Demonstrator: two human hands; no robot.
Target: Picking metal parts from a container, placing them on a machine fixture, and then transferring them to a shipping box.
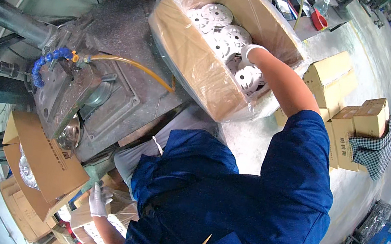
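My right hand (249,54), in a white glove, reaches into a large plastic-lined cardboard box (186,51) at the upper middle. Several silvery-white metal discs (217,15) with cut-out patterns and center holes lie inside. The hand is over the discs at the box's right side; its fingertips are hidden, so its grip cannot be made out. Low on the left, my left hand (99,200), also gloved, has its fingers apart and holds nothing visible. It is just above a plastic-lined box (86,220) with pale parts in it.
Left of me stands a drilling machine (8,69) with a blue coolant hose (51,56) over its metal table (124,22). Another carton (46,162) with shiny metal parts sits below it. Cartons (332,80) stand on the floor to the right, one under a checkered cloth (374,149).
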